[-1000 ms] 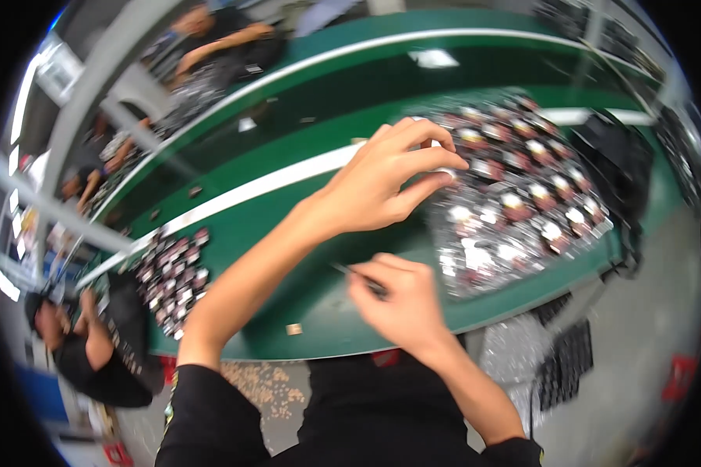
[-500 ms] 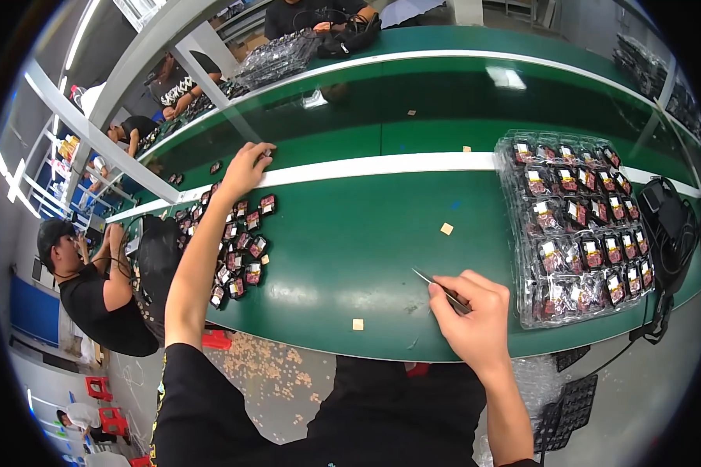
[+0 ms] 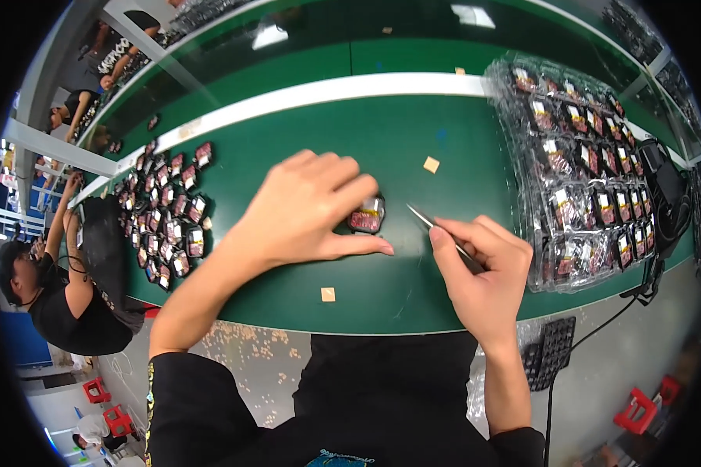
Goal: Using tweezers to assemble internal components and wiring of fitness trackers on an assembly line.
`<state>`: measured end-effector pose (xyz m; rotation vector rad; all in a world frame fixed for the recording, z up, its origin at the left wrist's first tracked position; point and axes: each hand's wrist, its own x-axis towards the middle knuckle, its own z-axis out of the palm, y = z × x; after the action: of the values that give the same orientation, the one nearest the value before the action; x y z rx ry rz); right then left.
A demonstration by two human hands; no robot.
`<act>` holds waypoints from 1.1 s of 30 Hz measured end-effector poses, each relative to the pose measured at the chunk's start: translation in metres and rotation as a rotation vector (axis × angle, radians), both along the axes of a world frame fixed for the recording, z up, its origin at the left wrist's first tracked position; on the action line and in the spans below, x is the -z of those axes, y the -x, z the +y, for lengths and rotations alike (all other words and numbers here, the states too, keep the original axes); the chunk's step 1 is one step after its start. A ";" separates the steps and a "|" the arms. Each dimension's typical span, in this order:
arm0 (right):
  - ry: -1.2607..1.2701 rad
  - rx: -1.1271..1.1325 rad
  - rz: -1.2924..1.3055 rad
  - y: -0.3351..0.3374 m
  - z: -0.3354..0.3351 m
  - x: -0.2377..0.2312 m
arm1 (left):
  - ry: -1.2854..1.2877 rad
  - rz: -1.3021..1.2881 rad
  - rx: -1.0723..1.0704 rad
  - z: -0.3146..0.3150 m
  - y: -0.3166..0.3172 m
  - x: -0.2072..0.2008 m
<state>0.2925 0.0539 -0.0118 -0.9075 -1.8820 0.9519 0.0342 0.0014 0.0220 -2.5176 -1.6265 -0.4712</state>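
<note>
A small black plastic module (image 3: 366,216) with a reddish, yellow-marked face lies on the green table in front of me. The index finger of my left hand (image 3: 304,206) reaches its upper edge; the thumb stretches out below it, with a gap between. Other fingertips are hidden behind the hand. Pointed metal tweezers (image 3: 422,216) are gripped in my right hand (image 3: 487,272), their tip a little right of the module and apart from it. A pile of similar modules (image 3: 163,206) spreads on the left of the table.
Stacked clear plastic trays (image 3: 522,202) filled with modules stand at the right, beside a black device with cables (image 3: 662,187). Small tan squares (image 3: 328,294) lie on the table. A white rail (image 3: 288,93) crosses behind. A person in black (image 3: 78,303) works at the left.
My left hand has come back from the far rail to the table's middle, where a module now lies beside its fingers. My right hand keeps the tweezers. The view has shifted.
</note>
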 end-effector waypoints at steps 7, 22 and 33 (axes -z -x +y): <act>0.046 0.008 0.013 0.002 -0.001 0.003 | 0.158 -0.290 0.009 -0.010 0.024 0.012; 0.048 -0.138 -0.080 0.002 0.000 0.002 | 0.344 -0.491 0.148 -0.013 0.019 0.027; -0.003 -0.167 -0.158 0.005 0.002 0.001 | 0.343 -0.422 0.127 -0.010 0.018 0.024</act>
<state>0.2878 0.0557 -0.0128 -0.8555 -2.1195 1.0001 0.0165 -0.0089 -0.0019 -2.9412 -1.8222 -0.8542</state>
